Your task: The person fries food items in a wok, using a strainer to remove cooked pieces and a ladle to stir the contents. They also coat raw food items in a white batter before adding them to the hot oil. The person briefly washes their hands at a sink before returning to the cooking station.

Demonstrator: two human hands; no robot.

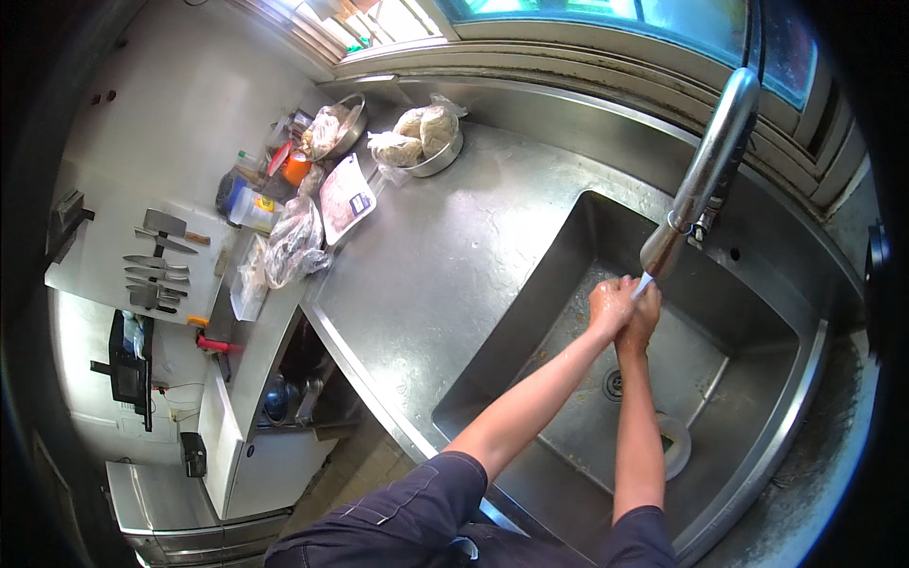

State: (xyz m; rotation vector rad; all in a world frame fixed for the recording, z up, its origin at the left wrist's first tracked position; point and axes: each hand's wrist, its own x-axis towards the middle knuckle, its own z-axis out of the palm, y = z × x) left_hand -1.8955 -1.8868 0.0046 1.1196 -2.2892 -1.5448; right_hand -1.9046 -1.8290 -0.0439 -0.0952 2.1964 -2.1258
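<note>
My left hand (612,305) and my right hand (645,312) are pressed together under the spout of a metal faucet (699,170). Water runs from the spout onto them, and the skin looks wet. Both are above a deep stainless steel sink (525,312). Its bottom holds a round drain (612,383) and small scattered scraps. A clear round plastic container or lid (678,447) lies at the sink's bottom, partly hidden by my right forearm. The fingers overlap, so whether anything is between them cannot be seen.
Left of the sink, the steel counter (426,248) holds a packed meat tray (348,197), a metal bowl (437,160) of bagged food and plastic bags (295,241). Several knives (156,263) hang on the left wall. A raised steel rim and window frame run behind the sink.
</note>
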